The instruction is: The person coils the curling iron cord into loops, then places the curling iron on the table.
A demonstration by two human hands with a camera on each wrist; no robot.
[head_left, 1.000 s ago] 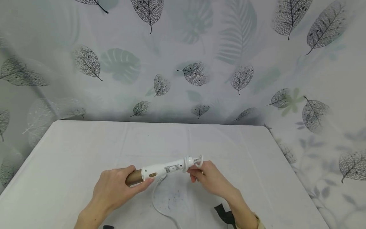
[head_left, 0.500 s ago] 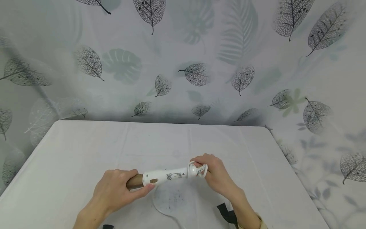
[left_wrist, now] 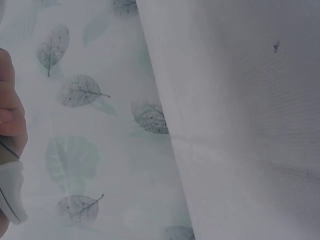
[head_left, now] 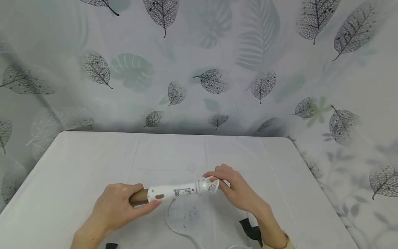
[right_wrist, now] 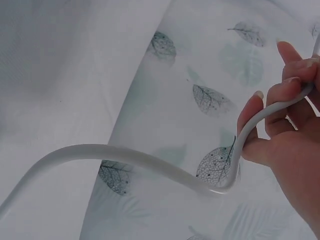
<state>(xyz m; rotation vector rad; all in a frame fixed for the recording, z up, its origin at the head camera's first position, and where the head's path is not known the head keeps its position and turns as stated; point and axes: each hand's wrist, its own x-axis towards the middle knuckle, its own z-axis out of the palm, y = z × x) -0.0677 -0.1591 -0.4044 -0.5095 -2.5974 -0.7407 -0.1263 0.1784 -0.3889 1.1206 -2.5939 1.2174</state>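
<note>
In the head view a hair styling iron (head_left: 172,192), with a white handle and a brown barrel, lies across between my hands. My left hand (head_left: 113,205) grips the brown barrel, thumb along the near side by the brown switch. At the other end, my right hand (head_left: 237,190) pinches the white cord (head_left: 212,185), which loops round the handle's end. The right wrist view shows the cord (right_wrist: 125,156) running through the curled fingers (right_wrist: 285,92) and sagging away to the left. Only a bit of the white handle (left_wrist: 11,192) shows in the left wrist view.
Under my hands is a white-covered table (head_left: 93,155), backed by a leaf-patterned curtain (head_left: 192,52). A length of cord (head_left: 169,221) trails to the near edge. Dark straps (head_left: 250,231) hang by my right wrist.
My right hand has moved round the handle's end, from beneath it to the far side and right, carrying the cord. The iron has shifted slightly left and become more level.
</note>
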